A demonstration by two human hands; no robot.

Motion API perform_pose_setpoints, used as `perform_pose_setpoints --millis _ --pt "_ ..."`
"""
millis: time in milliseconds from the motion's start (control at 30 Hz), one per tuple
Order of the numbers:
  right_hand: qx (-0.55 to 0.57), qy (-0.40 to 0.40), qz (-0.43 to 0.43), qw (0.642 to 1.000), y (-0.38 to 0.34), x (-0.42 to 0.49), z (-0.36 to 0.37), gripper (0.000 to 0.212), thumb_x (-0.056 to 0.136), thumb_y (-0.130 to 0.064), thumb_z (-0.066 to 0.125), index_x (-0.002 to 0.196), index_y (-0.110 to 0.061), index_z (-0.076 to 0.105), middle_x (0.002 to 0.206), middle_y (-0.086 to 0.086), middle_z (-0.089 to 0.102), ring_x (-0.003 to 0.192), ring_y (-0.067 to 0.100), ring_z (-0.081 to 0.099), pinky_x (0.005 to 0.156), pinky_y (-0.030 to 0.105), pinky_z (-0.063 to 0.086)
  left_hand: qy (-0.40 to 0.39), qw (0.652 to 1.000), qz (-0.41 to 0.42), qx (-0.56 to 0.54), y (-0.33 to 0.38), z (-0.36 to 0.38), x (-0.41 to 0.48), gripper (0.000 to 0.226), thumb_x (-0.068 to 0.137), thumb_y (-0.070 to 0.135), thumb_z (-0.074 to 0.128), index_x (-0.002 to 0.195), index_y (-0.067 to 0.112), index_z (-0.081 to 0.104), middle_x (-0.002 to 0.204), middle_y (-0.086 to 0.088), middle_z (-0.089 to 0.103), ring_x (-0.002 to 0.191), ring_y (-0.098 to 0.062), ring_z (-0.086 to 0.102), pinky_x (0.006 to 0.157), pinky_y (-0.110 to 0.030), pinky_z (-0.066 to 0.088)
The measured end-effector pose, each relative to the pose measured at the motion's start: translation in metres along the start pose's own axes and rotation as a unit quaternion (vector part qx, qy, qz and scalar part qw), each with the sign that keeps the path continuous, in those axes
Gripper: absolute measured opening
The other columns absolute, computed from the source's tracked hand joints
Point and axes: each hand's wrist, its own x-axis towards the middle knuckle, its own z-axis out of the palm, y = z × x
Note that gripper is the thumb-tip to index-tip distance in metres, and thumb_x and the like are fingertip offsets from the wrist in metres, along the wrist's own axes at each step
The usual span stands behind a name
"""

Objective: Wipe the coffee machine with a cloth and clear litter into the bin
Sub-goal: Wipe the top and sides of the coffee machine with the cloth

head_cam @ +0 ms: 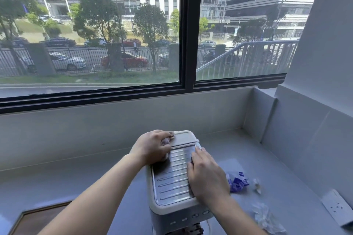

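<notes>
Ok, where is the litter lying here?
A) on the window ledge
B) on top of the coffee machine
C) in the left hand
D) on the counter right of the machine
D: the blue wrapper, white scrap and crumpled clear plastic lie on the counter, right of the coffee machine.

Left hand [152, 148]: grips cloth [165, 141] atop coffee machine [172, 179].
Right hand [207, 176]: flat on machine top.
Desk [91, 170]: blue wrapper [238, 181] beside machine.

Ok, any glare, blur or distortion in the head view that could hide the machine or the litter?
Head view: even daylight; the coffee machine shows a pale sheen on its ribbed top by the right hand; wide-angle bends the window frame; the blue wrapper and clear plastic at right look soft but readable.
</notes>
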Motion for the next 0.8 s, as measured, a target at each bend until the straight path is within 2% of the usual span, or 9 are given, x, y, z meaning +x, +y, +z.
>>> perform_pose_setpoints --millis 133,233,333,400,467,500,567,667,800 --pt "0.010 0.004 0.009 1.000 -0.001 0.000 -0.001 0.043 0.099 -0.037 0.034 0.136 -0.022 0.051 0.155 -0.001 0.042 0.146 0.013 0.031 0.116 0.028 0.029 0.046 0.998 -0.049 0.021 -0.004 0.009 -0.014 0.048 0.084 0.033 0.055 0.131 0.031 0.059 0.132 0.005 0.060 0.121 -0.019 0.055 0.096 -0.028 0.044" --pt "0.009 -0.004 0.009 1.000 -0.003 0.001 -0.001 0.049 0.099 -0.036 0.032 0.144 -0.019 0.042 0.157 0.000 0.038 0.147 0.014 0.028 0.118 0.027 0.024 0.010 0.993 -0.089 0.081 0.009 0.011 -0.003 0.044 0.084 0.037 0.048 0.125 0.028 0.059 0.125 -0.004 0.061 0.115 -0.027 0.057 0.092 -0.033 0.046" --pt "0.001 -0.020 0.011 1.000 -0.004 0.002 -0.003 0.053 0.101 -0.031 0.030 0.152 -0.016 0.030 0.161 0.002 0.029 0.149 0.015 0.022 0.119 0.024 0.015 -0.033 0.994 -0.058 0.085 0.028 0.014 0.017 0.046 0.086 0.039 0.049 0.130 0.029 0.057 0.133 -0.002 0.058 0.120 -0.027 0.055 0.099 -0.035 0.043" --pt "0.012 -0.017 0.026 0.999 -0.006 0.002 -0.003 0.057 0.099 -0.025 0.029 0.154 -0.016 0.024 0.162 0.002 0.025 0.147 0.017 0.027 0.117 0.027 0.023 -0.066 0.996 0.016 0.056 0.044 0.021 0.028 0.047 0.089 0.036 0.052 0.136 0.030 0.054 0.144 0.004 0.052 0.130 -0.021 0.047 0.110 -0.035 0.034" --pt "0.036 0.002 0.059 0.998 -0.008 0.000 -0.006 0.060 0.095 -0.018 0.029 0.154 -0.016 0.020 0.161 -0.001 0.023 0.136 0.023 0.043 0.102 0.036 0.041 -0.111 0.991 0.067 0.046 0.059 0.027 0.040 0.043 0.094 0.035 0.053 0.136 0.027 0.056 0.148 0.004 0.048 0.136 -0.017 0.042 0.114 -0.033 0.025" --pt "0.046 0.011 0.071 0.996 -0.008 -0.001 -0.008 0.061 0.094 -0.014 0.030 0.154 -0.017 0.019 0.160 -0.003 0.022 0.128 0.026 0.050 0.094 0.039 0.046 -0.130 0.988 0.069 0.044 0.065 0.027 0.045 0.041 0.095 0.036 0.052 0.134 0.027 0.058 0.149 0.004 0.048 0.136 -0.016 0.042 0.114 -0.031 0.024" --pt "0.057 0.026 0.081 0.995 -0.008 -0.002 -0.010 0.063 0.092 -0.009 0.030 0.153 -0.017 0.017 0.159 -0.003 0.018 0.122 0.029 0.054 0.088 0.041 0.046 -0.146 0.988 0.053 0.024 0.069 0.023 0.051 0.039 0.093 0.035 0.053 0.131 0.031 0.060 0.147 0.007 0.049 0.135 -0.016 0.044 0.111 -0.030 0.031" --pt "0.063 0.028 0.080 0.994 -0.008 -0.003 -0.012 0.061 0.093 -0.009 0.028 0.152 -0.017 0.019 0.156 -0.002 0.022 0.124 0.028 0.050 0.091 0.039 0.044 -0.086 0.996 0.004 -0.003 0.055 0.021 0.035 0.042 0.088 0.037 0.054 0.130 0.036 0.059 0.145 0.011 0.051 0.133 -0.015 0.046 0.108 -0.030 0.036" --pt "0.064 0.023 0.055 0.996 -0.009 -0.003 -0.014 0.057 0.093 -0.010 0.033 0.149 -0.014 0.027 0.142 0.002 0.041 0.123 0.025 0.047 0.090 0.037 0.047 0.001 0.995 -0.040 0.087 0.031 0.017 -0.012 0.046 0.086 0.038 0.048 0.128 0.026 0.058 0.142 0.003 0.053 0.131 -0.019 0.045 0.111 -0.032 0.031"
